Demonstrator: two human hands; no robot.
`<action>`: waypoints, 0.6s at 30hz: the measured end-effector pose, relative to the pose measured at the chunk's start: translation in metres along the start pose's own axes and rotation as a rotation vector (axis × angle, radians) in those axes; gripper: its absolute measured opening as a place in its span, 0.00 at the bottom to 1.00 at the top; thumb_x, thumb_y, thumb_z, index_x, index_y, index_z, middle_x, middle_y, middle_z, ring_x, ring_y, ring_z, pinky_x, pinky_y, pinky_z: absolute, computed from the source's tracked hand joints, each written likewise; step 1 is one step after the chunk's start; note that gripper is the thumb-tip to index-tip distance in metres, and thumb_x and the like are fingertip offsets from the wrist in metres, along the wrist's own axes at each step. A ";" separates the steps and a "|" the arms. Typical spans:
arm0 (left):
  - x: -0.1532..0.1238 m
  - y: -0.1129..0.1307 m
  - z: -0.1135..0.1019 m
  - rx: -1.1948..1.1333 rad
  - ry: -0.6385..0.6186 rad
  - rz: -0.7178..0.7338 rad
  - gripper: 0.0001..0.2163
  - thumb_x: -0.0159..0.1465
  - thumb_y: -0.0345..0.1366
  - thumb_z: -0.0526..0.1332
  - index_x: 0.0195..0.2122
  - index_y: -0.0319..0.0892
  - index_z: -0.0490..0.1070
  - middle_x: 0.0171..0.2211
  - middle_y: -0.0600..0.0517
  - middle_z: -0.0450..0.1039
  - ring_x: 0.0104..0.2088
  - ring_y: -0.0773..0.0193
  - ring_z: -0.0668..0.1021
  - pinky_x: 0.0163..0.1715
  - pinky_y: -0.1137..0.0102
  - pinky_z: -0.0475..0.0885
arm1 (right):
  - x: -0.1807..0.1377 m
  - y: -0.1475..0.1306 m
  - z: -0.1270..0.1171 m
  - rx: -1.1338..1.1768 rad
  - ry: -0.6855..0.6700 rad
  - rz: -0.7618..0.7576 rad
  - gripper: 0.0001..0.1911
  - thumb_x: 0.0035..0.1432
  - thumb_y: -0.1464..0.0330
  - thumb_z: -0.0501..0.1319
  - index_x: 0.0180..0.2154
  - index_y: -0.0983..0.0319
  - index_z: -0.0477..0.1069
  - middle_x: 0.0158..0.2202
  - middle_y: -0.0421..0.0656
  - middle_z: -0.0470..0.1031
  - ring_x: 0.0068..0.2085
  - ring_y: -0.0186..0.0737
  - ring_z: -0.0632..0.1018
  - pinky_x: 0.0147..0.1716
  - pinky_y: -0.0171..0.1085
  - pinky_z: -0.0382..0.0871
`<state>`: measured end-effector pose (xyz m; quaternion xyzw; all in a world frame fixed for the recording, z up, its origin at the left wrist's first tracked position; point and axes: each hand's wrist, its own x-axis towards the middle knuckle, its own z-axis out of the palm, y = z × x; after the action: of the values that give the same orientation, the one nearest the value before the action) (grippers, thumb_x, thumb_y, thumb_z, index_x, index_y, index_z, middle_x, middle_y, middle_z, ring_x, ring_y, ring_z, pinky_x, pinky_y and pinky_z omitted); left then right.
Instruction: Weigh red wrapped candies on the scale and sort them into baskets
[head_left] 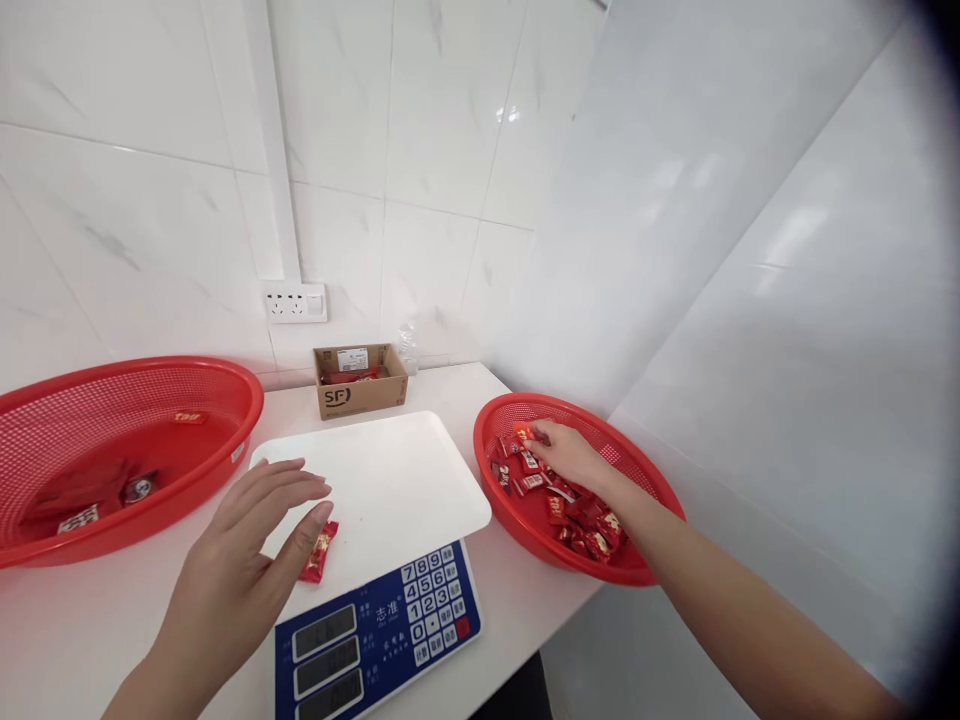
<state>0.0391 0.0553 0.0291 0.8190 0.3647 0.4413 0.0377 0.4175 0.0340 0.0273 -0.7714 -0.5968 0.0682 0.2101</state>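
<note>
My left hand lies spread on the scale; my right hand pinches candy over the white tabletop, tiled walls far behind.

A single red-wrapped candy lies flat on the white scale tray at lower centre of the frame, tilted slightly, touched by the thumb of the left hand. At centre right, a heap of red wrapped candies fills the small red basket. The right hand rests on that heap, fingertips on one candy at its upper left edge.
</note>
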 end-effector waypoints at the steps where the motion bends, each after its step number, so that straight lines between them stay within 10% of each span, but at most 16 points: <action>1: 0.001 -0.001 -0.001 0.003 0.000 -0.010 0.09 0.60 0.43 0.56 0.37 0.47 0.71 0.38 0.51 0.76 0.48 0.55 0.73 0.50 0.59 0.66 | -0.002 -0.011 0.000 0.020 -0.005 -0.021 0.09 0.54 0.65 0.54 0.24 0.60 0.61 0.23 0.37 0.67 0.27 0.35 0.69 0.27 0.33 0.60; 5: 0.002 -0.010 -0.001 0.042 -0.007 -0.042 0.09 0.61 0.42 0.56 0.37 0.47 0.71 0.39 0.51 0.76 0.49 0.56 0.73 0.48 0.63 0.68 | -0.011 -0.063 0.007 0.197 -0.146 -0.107 0.11 0.55 0.62 0.54 0.25 0.61 0.65 0.23 0.37 0.68 0.26 0.35 0.69 0.27 0.34 0.62; 10: -0.001 -0.022 -0.004 0.075 -0.044 -0.102 0.11 0.60 0.44 0.55 0.38 0.47 0.72 0.40 0.51 0.75 0.49 0.56 0.72 0.41 0.68 0.71 | -0.008 -0.093 0.011 0.388 -0.262 -0.157 0.19 0.56 0.64 0.56 0.50 0.58 0.66 0.42 0.43 0.73 0.36 0.35 0.74 0.37 0.37 0.68; 14: -0.003 -0.026 -0.010 0.039 -0.033 -0.193 0.13 0.59 0.48 0.54 0.39 0.48 0.72 0.42 0.50 0.74 0.50 0.54 0.72 0.21 0.75 0.70 | 0.005 -0.042 0.002 0.130 -0.158 -0.054 0.23 0.56 0.63 0.56 0.55 0.57 0.62 0.50 0.47 0.70 0.50 0.43 0.71 0.48 0.40 0.63; 18: -0.004 -0.028 -0.009 -0.003 -0.038 -0.233 0.14 0.59 0.50 0.54 0.39 0.49 0.72 0.44 0.50 0.73 0.50 0.52 0.71 0.16 0.76 0.67 | -0.007 0.042 0.001 -0.266 -0.397 0.265 0.40 0.43 0.63 0.66 0.59 0.61 0.57 0.58 0.55 0.61 0.55 0.56 0.67 0.48 0.45 0.63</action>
<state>0.0148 0.0710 0.0208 0.7792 0.4560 0.4188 0.0972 0.4527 0.0194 0.0088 -0.8352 -0.5237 0.1660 -0.0247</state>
